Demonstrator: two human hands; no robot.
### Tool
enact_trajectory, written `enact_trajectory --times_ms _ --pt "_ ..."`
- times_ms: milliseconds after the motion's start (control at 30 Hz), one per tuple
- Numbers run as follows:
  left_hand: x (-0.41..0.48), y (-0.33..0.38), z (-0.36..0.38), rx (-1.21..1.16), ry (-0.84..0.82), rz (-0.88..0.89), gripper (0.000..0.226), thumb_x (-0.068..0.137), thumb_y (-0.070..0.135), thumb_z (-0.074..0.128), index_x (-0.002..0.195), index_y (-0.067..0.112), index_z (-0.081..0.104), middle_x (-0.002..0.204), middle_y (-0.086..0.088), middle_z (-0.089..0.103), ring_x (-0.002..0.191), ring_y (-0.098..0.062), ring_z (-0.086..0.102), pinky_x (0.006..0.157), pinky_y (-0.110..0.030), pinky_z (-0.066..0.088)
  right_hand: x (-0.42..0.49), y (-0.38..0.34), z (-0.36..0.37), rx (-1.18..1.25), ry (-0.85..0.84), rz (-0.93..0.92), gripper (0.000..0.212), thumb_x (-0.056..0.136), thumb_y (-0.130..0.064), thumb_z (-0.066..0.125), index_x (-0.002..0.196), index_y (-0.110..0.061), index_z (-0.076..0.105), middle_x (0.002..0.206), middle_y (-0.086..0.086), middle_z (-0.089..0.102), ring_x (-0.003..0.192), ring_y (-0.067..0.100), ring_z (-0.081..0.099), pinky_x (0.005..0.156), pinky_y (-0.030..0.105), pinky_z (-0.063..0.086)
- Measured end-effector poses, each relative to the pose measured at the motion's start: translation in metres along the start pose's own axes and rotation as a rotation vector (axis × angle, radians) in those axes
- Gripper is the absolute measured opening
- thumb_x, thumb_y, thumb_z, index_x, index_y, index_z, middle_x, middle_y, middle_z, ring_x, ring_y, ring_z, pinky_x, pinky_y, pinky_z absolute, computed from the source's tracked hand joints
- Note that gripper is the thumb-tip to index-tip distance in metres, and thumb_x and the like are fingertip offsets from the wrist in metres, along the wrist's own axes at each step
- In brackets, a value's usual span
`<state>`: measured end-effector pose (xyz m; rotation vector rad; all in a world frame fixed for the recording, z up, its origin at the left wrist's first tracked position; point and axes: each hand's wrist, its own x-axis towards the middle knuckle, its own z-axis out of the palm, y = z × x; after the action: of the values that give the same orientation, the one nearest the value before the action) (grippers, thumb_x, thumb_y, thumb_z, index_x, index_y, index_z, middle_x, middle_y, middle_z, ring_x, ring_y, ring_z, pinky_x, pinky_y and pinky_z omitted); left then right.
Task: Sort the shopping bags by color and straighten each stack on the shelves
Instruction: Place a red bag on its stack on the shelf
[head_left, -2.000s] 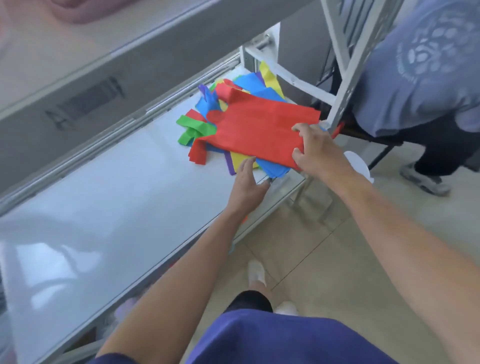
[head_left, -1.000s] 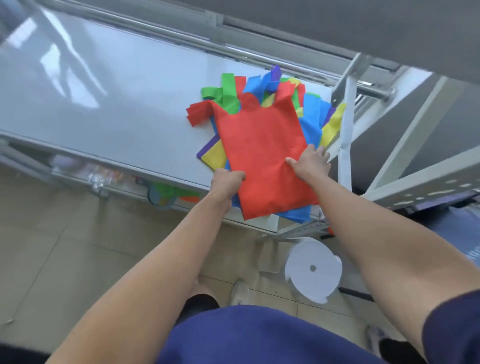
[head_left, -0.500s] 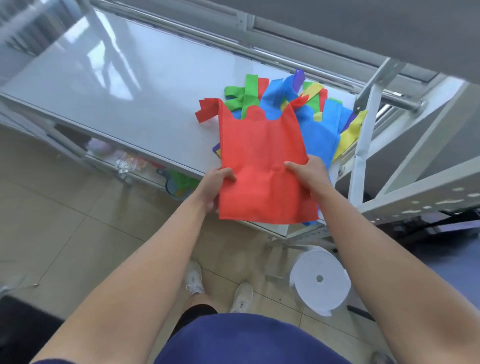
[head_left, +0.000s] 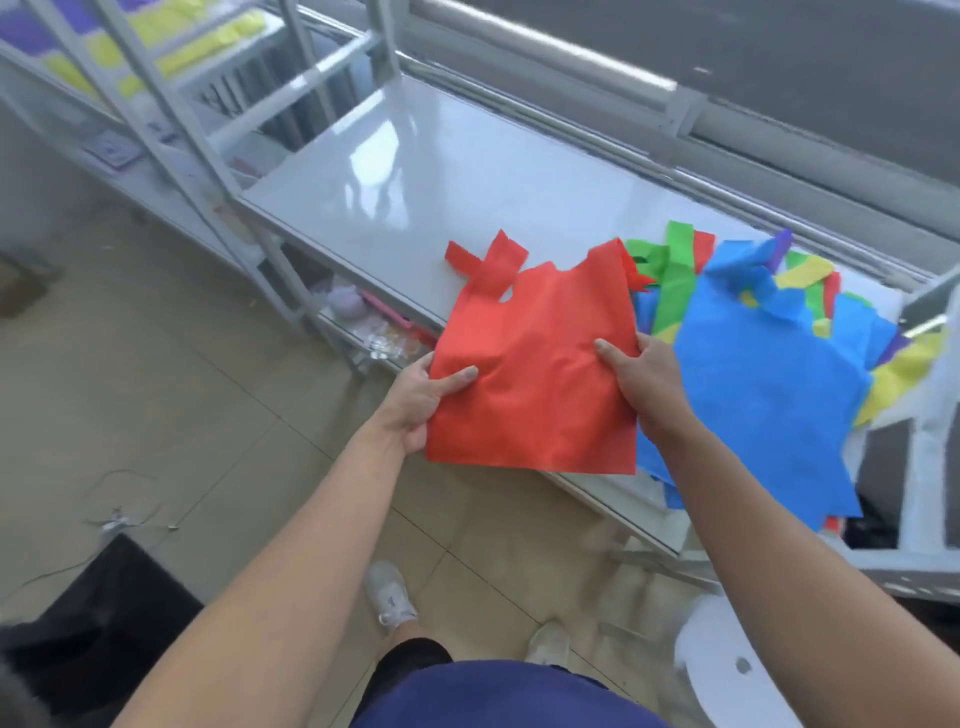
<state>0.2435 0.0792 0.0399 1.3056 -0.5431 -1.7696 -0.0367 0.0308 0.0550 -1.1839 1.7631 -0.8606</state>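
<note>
I hold a red shopping bag (head_left: 535, 364) flat in the air over the front edge of the grey shelf (head_left: 426, 176). My left hand (head_left: 421, 400) pinches its left side, thumb on top. My right hand (head_left: 644, 382) pinches its right side the same way. Just right of it lies a mixed pile of bags on the shelf, with a blue bag (head_left: 769, 384) on top and green (head_left: 675, 280), yellow (head_left: 904, 369), red and purple pieces sticking out. On a shelf unit at the far upper left lie yellow bags (head_left: 208, 36) and purple bags (head_left: 21, 26).
The left half of the grey shelf shines bare. A white rack post (head_left: 935, 457) stands right of the pile. A lower shelf (head_left: 374, 327) holds small items. A white stool (head_left: 737, 670) and a black object (head_left: 93, 618) stand on the tiled floor.
The red bag has come off the pile and moved left and toward me in both hands. The blue bag under it is uncovered. My view has swung left.
</note>
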Motion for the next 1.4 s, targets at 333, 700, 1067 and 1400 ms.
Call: enact_trajectory --times_ms 333,700,1067,1400 --pt "0.004 0.132 -0.176 -0.064 -0.048 0.028 0.025 0.104 0.025 0.059 0.113 0.009 0.077 0.117 -0.017 0.076 0.101 -0.028 0.075 0.097 -0.046 0.059 0.0 -0.113 0.176 0.302 -0.226 0.259 0.015 0.094 -0.014 0.071 0.108 -0.007 0.072 0.091 0.008 0.077 0.073 0.017 0.072 0.067 0.03 0.06" --pt "0.135 0.308 -0.187 0.25 -0.042 0.327 0.023 0.101 0.024 0.066 0.118 0.009 0.072 0.095 -0.004 0.076 0.081 -0.015 0.072 0.083 -0.035 0.06 0.121 -0.238 0.236 0.393 -0.001 0.16 0.018 0.088 -0.005 0.063 0.104 -0.003 0.072 0.098 0.016 0.067 0.087 0.026 0.064 0.086 0.047 0.055" --pt "0.315 0.331 -0.22 0.455 0.003 0.321 0.024 0.082 0.024 0.084 0.1 0.009 0.079 0.101 -0.014 0.077 0.086 -0.025 0.071 0.096 -0.056 0.059 0.206 -0.199 0.283 0.439 0.074 0.124 0.033 0.1 -0.016 0.063 0.13 -0.004 0.065 0.113 0.011 0.076 0.091 0.023 0.076 0.088 0.043 0.062" --pt "0.371 0.296 -0.269 0.782 0.239 0.329 0.05 0.083 0.036 0.085 0.121 0.008 0.071 0.116 -0.009 0.074 0.107 -0.026 0.069 0.1 -0.04 0.055 0.201 -0.151 0.352 0.26 0.08 0.29 0.024 0.1 -0.006 0.059 0.124 -0.013 0.059 0.105 0.007 0.071 0.081 0.02 0.071 0.058 0.033 0.06"
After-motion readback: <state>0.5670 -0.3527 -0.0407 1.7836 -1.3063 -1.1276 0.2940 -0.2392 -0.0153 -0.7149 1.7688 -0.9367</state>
